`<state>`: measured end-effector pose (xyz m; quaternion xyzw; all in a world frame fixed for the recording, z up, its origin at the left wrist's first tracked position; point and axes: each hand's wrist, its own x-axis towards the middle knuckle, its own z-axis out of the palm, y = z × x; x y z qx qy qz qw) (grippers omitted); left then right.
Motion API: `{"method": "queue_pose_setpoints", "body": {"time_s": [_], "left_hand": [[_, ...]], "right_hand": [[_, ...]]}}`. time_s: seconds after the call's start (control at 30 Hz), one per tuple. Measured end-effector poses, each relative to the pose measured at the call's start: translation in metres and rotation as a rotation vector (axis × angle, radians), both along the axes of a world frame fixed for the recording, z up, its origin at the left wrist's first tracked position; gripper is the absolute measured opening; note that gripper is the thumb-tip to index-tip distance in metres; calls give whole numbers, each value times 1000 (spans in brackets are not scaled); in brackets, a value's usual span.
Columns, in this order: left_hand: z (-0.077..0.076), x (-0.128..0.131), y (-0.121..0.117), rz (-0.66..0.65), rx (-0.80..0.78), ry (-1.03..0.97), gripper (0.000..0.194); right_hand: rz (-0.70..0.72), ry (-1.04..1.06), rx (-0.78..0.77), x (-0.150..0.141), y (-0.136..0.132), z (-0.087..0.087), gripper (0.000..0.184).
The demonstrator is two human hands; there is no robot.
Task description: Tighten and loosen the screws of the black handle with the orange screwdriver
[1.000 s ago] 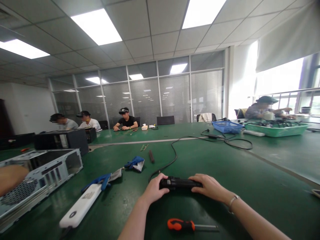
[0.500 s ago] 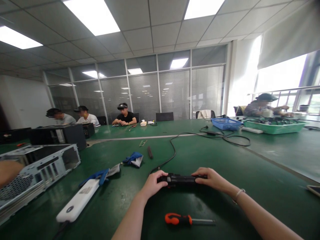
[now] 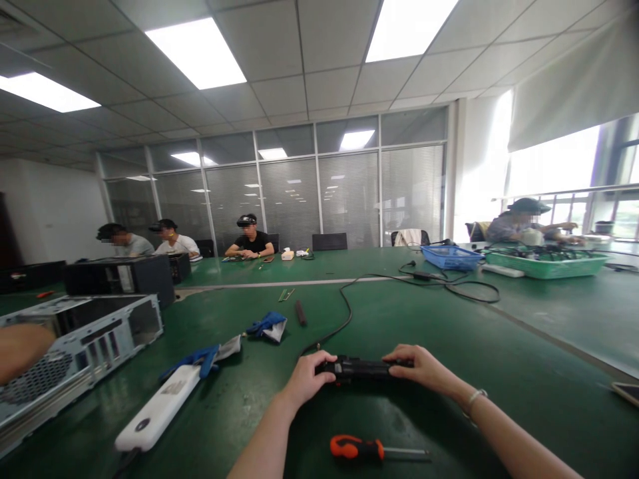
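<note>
The black handheld tool [image 3: 367, 368] has its long axis running from left to right, roughly parallel with the far edge of the green worktop [image 3: 424, 322]. Its one end points to the left side and the other to the right side; both ends are partly covered by the hands, so I cannot tell the form of the tips. It is located in the near half of the worktop, well apart from the far edge. Whether it touches the surface or is held slightly above, I cannot tell.

The tool looks long, slim and dark, with a light shine along its upper side. A small greyish detail is visible close to the left hand [image 3: 305, 378], and a small reddish spot shows below it. A black cord [image 3: 348, 313] comes to the left end, where the joining place is hidden, and in the other direction it curves toward the far edge.

The fingers of the left hand are clamped on the left end, with the thumb on the near side. The fingers of the right hand [image 3: 419, 364] are closed around the right end; a bracelet [image 3: 475, 401] is on this wrist.

Nearer to the near edge lies a screwdriver [image 3: 355, 448] with orange and black handle, its shaft pointing right. To the left lies a white power strip [image 3: 158, 407], touching a blue and grey glove [image 3: 207, 360].
</note>
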<state>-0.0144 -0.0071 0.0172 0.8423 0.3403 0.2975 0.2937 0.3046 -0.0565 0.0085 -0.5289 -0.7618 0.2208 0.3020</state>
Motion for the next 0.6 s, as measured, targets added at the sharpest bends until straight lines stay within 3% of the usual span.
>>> {"method": "queue_pose_setpoints", "body": {"time_s": [0.2, 0.3, 0.4, 0.47, 0.53, 0.6], "left_hand": [[-2, -2, 1, 5, 22, -1, 34], [-2, -2, 0, 15, 38, 32, 42], [-4, 0, 0, 48, 52, 55, 47], [-5, 1, 2, 61, 45, 59, 47], [-6, 2, 4, 57, 39, 57, 47], [-7, 2, 5, 44, 46, 45, 48]], "right_hand": [[3, 7, 1, 0, -1, -1, 41], [-75, 22, 142, -11, -8, 11, 40], [-132, 61, 287, -42, -24, 28, 38], [-1, 41, 219, -70, -40, 35, 35], [236, -47, 115, -98, -58, 38, 42], [338, -197, 122, -119, -73, 36, 41]]}}
